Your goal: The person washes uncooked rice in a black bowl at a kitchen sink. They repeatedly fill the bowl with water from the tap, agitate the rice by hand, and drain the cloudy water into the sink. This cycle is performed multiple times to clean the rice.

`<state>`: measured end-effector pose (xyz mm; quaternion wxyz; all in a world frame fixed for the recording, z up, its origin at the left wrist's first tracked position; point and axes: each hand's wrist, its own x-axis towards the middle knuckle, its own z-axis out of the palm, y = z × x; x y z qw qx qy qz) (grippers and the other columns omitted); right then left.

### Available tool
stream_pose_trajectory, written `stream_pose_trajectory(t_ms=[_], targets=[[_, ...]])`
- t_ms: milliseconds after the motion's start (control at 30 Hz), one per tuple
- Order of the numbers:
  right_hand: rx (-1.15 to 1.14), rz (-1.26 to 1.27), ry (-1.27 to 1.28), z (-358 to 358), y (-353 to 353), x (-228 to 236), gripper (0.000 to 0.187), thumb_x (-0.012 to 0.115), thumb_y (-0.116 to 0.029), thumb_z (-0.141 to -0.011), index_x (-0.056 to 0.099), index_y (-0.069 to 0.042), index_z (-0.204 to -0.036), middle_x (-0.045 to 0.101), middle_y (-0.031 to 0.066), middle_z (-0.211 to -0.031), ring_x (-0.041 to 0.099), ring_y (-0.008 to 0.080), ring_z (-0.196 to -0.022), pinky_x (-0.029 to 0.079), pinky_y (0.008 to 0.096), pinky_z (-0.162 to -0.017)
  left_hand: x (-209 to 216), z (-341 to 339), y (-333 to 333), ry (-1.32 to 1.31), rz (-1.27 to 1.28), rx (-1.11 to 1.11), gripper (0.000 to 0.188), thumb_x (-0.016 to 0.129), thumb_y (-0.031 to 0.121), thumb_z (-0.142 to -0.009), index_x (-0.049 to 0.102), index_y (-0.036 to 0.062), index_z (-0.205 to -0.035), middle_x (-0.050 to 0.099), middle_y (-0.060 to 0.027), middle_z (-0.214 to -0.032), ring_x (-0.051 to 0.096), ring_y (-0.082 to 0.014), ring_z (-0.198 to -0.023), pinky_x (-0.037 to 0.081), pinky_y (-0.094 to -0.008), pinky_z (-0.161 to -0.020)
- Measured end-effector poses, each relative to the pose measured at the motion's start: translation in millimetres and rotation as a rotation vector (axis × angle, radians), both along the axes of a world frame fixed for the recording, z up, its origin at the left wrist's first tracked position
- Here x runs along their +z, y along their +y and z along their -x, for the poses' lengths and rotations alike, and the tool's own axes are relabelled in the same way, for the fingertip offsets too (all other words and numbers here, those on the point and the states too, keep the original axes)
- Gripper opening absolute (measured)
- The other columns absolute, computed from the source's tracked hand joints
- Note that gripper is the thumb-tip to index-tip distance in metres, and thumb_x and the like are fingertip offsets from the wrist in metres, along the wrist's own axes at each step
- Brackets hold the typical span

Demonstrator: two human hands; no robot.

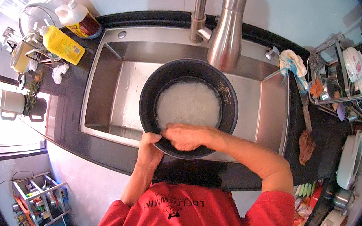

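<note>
While the far left of the bench (72, 99) is mostly clutter, there's a white mug (11, 103) by the window, a yellow bottle (63, 44) lying on its side and a white jug with a dark red label (78, 19) behind it. Moving in, the steel sink (107, 86) takes up the middle, with the tap (227, 28) hanging right over a black inner pot (189, 107) that's held above the basin. The pot has cloudy white water in it, looks like rice soaking. The left hand (149, 147) is clamped on the near rim, thumb over the edge, fingers hidden underneath. The right hand (185, 137) comes across from the right and dips inside at the near wall, fingers curled loosely in the wet rice, not really gripping anything that I can see. My guess is the pot is fairly heavy with water sloshing in it, rigid metal, and the wet rim will be slippery, so pinching the rim like that with a hand under the base seems the safest hold. Further right there's a cloth (293, 63) by the sink corner, a brown rag (306, 146) on the bench, and a dish rack (348, 79) stacked with bowls.
</note>
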<state>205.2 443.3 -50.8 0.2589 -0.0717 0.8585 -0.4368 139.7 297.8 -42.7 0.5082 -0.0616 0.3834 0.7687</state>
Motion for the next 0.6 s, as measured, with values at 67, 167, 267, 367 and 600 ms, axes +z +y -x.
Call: stream_pose_trajectory(t_ms=[67, 167, 267, 367, 600], targets=[[-0.029, -0.074, -0.084, 1, -4, 26, 0.017, 0.051, 0.001, -0.075, 0.057, 0.004, -0.090, 0.056, 0.0234, -0.097, 0.060, 0.0399, -0.088, 0.048, 0.0447, -0.071, -9, 5, -9, -0.056, -0.066, -0.031, 0.060, 0.053, 0.007, -0.063, 0.044, 0.0021, -0.123, 0.055, -0.0109, -0.112, 0.056, -0.0257, -0.100, 0.048, -0.0381, -0.088], [-0.115, -0.239, 0.042, -3, 5, 36, 0.019, 0.052, 0.001, -0.074, 0.058, 0.004, -0.092, 0.055, 0.0233, -0.095, 0.061, 0.0393, -0.090, 0.049, 0.0431, -0.072, 10, 2, 0, -0.015, -0.065, -0.024, 0.061, 0.053, 0.007, -0.063, 0.044, 0.0022, -0.124, 0.055, -0.0113, -0.114, 0.056, -0.0263, -0.102, 0.048, -0.0381, -0.089], [-0.202, -0.403, 0.113, -8, 17, 59, 0.020, 0.054, -0.001, -0.074, 0.060, 0.002, -0.092, 0.055, 0.0237, -0.096, 0.062, 0.0409, -0.088, 0.051, 0.0486, -0.068, 11, 0, 2, -0.022, -0.068, -0.012, 0.063, 0.053, 0.007, -0.063, 0.043, 0.0023, -0.125, 0.054, -0.0118, -0.116, 0.055, -0.0275, -0.104, 0.047, -0.0386, -0.090], [-0.195, -0.525, 0.133, -19, 24, 54, 0.020, 0.055, -0.005, -0.076, 0.061, 0.000, -0.094, 0.055, 0.0222, -0.099, 0.063, 0.0398, -0.086, 0.052, 0.0508, -0.067, 15, -1, 4, -0.033, -0.080, 0.003, 0.065, 0.052, 0.007, -0.062, 0.043, 0.0025, -0.126, 0.054, -0.0118, -0.118, 0.054, -0.0282, -0.106, 0.046, -0.0394, -0.093], [-0.117, -0.705, 0.033, -23, 12, 73, 0.037, 0.053, -0.007, -0.078, 0.054, -0.003, -0.115, 0.046, 0.0228, -0.121, 0.058, 0.0410, -0.095, 0.053, 0.0473, -0.072, 14, 1, 0, -0.047, -0.100, -0.016, 0.065, 0.052, 0.007, -0.062, 0.043, 0.0012, -0.126, 0.054, -0.0127, -0.120, 0.054, -0.0287, -0.108, 0.044, -0.0402, -0.096]])
